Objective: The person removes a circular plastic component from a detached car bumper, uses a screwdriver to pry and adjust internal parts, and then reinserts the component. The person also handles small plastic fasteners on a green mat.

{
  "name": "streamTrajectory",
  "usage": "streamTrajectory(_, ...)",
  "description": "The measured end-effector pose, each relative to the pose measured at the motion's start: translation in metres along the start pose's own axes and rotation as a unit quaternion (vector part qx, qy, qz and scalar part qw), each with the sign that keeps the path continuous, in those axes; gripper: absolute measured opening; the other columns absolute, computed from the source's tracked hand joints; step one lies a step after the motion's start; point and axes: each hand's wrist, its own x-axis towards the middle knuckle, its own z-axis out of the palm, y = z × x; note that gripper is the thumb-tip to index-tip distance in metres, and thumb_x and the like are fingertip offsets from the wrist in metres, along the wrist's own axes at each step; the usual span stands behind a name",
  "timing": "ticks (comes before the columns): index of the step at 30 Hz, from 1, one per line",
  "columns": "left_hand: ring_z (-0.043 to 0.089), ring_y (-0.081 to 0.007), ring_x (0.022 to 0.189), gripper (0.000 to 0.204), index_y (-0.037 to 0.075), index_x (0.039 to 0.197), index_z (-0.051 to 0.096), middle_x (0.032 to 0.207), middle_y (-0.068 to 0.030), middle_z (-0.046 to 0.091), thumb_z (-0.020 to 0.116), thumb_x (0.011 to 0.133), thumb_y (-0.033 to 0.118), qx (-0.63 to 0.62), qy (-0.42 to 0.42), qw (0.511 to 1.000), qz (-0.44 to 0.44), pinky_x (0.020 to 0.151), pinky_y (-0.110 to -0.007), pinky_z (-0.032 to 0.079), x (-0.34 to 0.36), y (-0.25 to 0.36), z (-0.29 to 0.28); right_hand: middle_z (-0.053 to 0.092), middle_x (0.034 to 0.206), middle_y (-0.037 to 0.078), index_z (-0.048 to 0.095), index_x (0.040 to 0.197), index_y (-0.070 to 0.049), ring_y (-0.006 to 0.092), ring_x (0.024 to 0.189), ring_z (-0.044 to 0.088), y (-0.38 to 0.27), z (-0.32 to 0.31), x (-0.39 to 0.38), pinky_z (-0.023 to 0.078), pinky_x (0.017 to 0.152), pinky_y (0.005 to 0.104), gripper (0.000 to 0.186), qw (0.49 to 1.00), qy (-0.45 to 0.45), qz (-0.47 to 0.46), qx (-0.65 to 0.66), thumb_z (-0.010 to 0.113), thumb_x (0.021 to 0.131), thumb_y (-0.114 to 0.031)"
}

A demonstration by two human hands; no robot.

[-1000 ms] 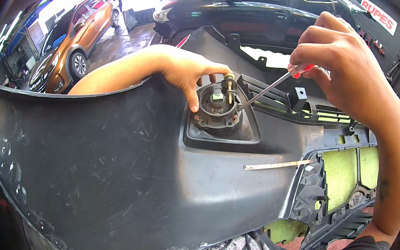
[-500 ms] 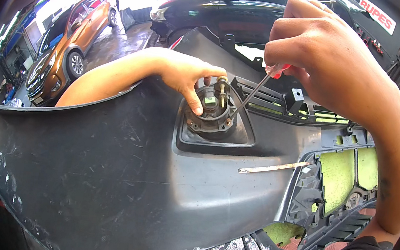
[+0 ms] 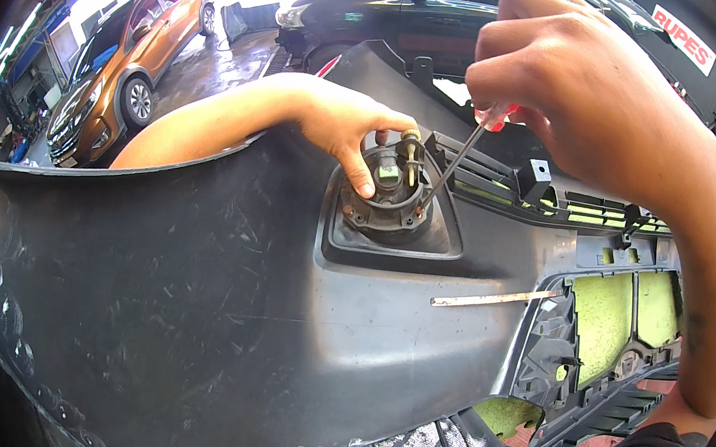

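Observation:
A large black car bumper (image 3: 211, 295) lies in front of me with its inner side up. A round black fog lamp (image 3: 383, 219) sits in the bumper's recess, its green-tipped connector and a brass-coloured adjuster screw showing. My left hand (image 3: 345, 135) grips the lamp's rim, thumb on the near left side and fingers at the back by the adjuster, partly hidden. Above and to the right, my right hand (image 3: 553, 74) is closed round the clear-and-red handle of a screwdriver (image 3: 458, 164). The shaft slants down to a screw at the lamp's right edge; the exact contact is too small to make out.
A thin worn metal strip (image 3: 494, 299) lies on the bumper, right of the lamp. Black grille slats (image 3: 501, 195) and a lattice frame over green material (image 3: 600, 323) are at the right. Beyond stand an orange car (image 3: 136, 52) and a dark car (image 3: 371, 20).
The whole view has shifted slightly. My left hand keeps its grip on the fog lamp, and the screwdriver stays at the lamp's right edge with the right hand a little changed in angle.

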Motion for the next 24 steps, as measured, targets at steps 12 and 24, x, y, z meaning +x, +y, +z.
streamTrajectory(12,0.07,-0.0328,0.105,0.101,0.015,0.152,0.044,0.128,-0.02,0.064,0.092,0.072,0.053,-0.024,0.042,0.999,0.009,0.094,-0.044,0.053,0.0,-0.014,0.01,0.072,0.091,0.003,0.075,0.093,-0.006,0.0201,0.098,0.057,-0.004,-0.038,0.025,0.049,0.094,0.0355,0.012,0.991,0.0,-0.135,-0.002,0.07,0.09,-0.015)
streamTrajectory(24,0.061,-0.033,0.12,0.097,0.008,0.147,0.049,0.13,-0.0176,0.062,0.094,0.07,0.047,-0.023,0.03,0.999,0.025,0.099,-0.045,0.054,-0.001,-0.011,0.007,0.072,0.099,0.012,0.075,0.096,0.001,0.0254,0.096,0.067,-0.04,-0.061,0.052,0.053,0.091,0.039,0.013,0.957,-0.166,0.216,0.1,0.07,0.089,-0.009)
